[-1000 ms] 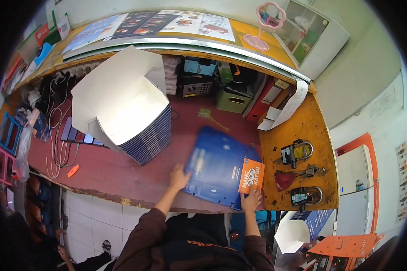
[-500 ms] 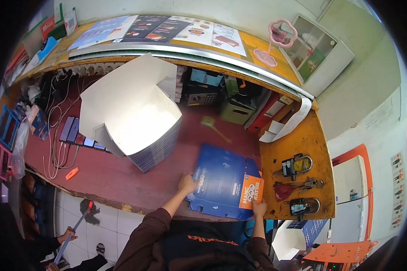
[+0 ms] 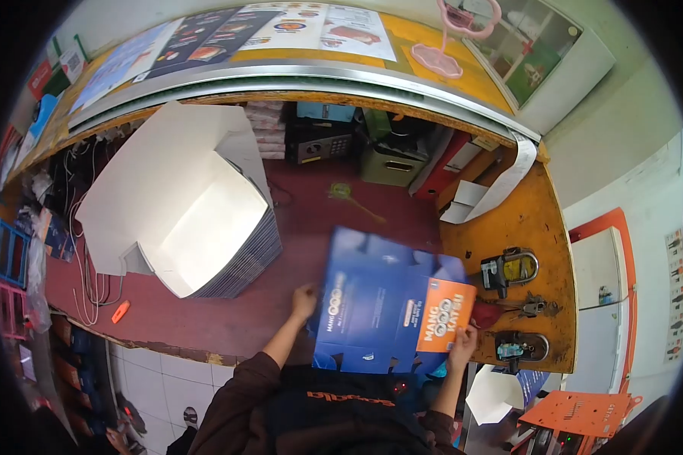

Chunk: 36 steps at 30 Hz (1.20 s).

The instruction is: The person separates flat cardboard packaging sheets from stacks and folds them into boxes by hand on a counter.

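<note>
A flat blue carton with an orange panel [image 3: 383, 307] is tilted above the front edge of the dark red desk [image 3: 303, 205]. My right hand [image 3: 463, 346] is closed on its lower right edge, beside the orange panel. Just off the carton's left side is my left hand [image 3: 304, 303], its fingers curled; whether it touches or holds anything is hidden. To the left on the desk stands a tall nested stack of open cartons [image 3: 212, 220], white inside and blue outside.
Padlocks [image 3: 508, 271] and keys [image 3: 527, 305] lie on the wooden side shelf at right. Behind are a safe [image 3: 319, 148], a green box [image 3: 391, 165] and binders. An orange cutter [image 3: 121, 311] and cables lie at left. Another person's hand [image 3: 118, 440] shows at lower left.
The blue carton has risen and tilted, moving right with my right hand. My left hand has come off its left edge. The view has shifted, and the other person's hand is lower.
</note>
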Available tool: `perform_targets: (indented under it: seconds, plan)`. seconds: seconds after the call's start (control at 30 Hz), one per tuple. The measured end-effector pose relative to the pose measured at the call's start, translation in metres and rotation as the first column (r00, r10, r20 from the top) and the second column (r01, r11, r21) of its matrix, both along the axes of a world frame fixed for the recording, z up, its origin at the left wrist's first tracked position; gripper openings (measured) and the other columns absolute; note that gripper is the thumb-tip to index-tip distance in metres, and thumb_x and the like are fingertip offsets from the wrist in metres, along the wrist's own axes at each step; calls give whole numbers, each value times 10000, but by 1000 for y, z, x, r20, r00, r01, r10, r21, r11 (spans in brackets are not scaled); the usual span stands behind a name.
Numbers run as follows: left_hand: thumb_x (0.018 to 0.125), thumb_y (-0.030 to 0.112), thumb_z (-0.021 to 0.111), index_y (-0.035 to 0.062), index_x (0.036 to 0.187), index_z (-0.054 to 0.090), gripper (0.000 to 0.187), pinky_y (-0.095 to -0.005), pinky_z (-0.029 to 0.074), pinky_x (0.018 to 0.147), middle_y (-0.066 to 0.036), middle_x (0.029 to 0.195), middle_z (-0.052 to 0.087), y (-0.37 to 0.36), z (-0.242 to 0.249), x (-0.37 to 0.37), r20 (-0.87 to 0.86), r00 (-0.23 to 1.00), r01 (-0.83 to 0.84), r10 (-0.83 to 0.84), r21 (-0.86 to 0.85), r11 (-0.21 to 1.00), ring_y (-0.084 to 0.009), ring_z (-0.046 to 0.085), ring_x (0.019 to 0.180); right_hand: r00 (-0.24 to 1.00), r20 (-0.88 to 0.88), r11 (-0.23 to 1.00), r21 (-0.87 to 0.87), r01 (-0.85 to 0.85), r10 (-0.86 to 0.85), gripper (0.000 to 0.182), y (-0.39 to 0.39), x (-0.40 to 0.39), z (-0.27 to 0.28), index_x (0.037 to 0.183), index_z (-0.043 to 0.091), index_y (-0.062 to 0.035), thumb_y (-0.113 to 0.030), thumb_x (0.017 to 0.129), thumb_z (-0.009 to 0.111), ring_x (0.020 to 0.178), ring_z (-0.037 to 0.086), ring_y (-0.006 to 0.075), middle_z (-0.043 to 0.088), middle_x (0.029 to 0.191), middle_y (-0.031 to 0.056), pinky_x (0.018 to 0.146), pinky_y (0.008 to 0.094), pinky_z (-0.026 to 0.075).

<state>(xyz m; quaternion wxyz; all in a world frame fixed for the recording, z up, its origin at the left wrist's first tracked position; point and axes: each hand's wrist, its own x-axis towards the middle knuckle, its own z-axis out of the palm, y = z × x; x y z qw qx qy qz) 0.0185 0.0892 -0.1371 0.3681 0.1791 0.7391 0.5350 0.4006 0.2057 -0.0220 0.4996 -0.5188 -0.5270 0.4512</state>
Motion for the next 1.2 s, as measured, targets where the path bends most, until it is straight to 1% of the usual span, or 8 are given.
perform_targets:
  seconds: [0.13,0.23,0.4,0.57,0.9,0.97,1.07,1.2]
  plan:
    - [862,245,491,-39,889,645,324,-332,441,676,-130,779,639,12,32,-8,253,965,-68,77,-45,997,-194,583,737,902,345,965,120,231,-259,190,12,-28,-49,960,488,4,-115,849,585,792,547,201,573,902,127,716,331,446]
    - [824,246,545,-51,825,636,311,-335,424,633,-96,748,621,15,63,-1,101,993,-52,55,-31,998,-165,557,725,709,678,979,90,183,-195,203,10,-40,-53,937,515,14,-88,797,622,800,541,279,545,883,152,717,372,441]
    - [753,261,626,-22,809,633,289,-362,439,644,-108,748,634,22,39,-2,47,990,139,-135,-97,986,-208,592,741,656,728,980,135,147,-198,224,11,-31,-51,929,558,14,-74,753,665,746,550,277,540,860,140,685,355,451]
    - [663,285,676,23,851,624,326,-420,459,670,-183,790,634,35,38,13,-285,958,-67,8,-197,978,-353,614,784,685,708,986,124,114,-168,221,17,-17,-59,911,577,17,-67,738,686,688,570,235,549,863,123,626,330,466]
    - [634,223,708,6,864,603,334,-420,448,714,-184,1019,603,38,26,6,-280,959,2,-35,-117,993,-320,582,939,719,688,995,82,57,-98,243,7,-16,-58,929,586,17,-57,722,689,667,584,223,582,865,119,607,331,470]
    - [713,186,710,5,1063,590,412,-350,462,761,-137,899,653,52,20,6,23,1000,8,-2,-239,971,-245,607,905,717,691,996,76,49,-88,235,8,-15,-56,934,591,21,-47,728,679,658,588,199,596,875,114,604,319,474]
    - [711,207,718,-3,1088,571,456,-365,461,784,-187,935,643,61,7,22,-314,949,-126,35,-274,953,-286,612,927,760,649,997,-29,70,-34,249,9,-15,-48,954,581,26,-41,734,675,671,597,188,610,887,121,618,305,481]
    - [692,216,734,6,1091,573,479,-372,455,808,-220,1032,613,56,27,26,-262,965,-71,-8,-291,954,-333,593,980,786,617,996,-35,78,-40,252,8,-13,-52,976,569,26,-28,747,661,684,606,177,619,878,119,622,295,490]
